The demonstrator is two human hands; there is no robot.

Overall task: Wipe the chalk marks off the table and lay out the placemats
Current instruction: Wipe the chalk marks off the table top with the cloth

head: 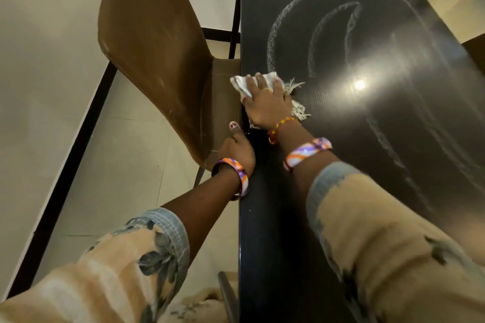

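Left hand [237, 148]: grips table [354, 113] edge, fingers hidden.
Right hand [266, 102]: fingers spread flat, pressing cloth [240, 84].
Cloth: under fingers, beside chalk marks [273, 42].

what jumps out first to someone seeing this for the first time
The big looping chalk marks across the far half of the black table draw the eye first, with a glare spot beside them. Next, the right hand pressing a white fringed cloth flat near the table's left edge, while the left hand grips that edge beside a brown chair.
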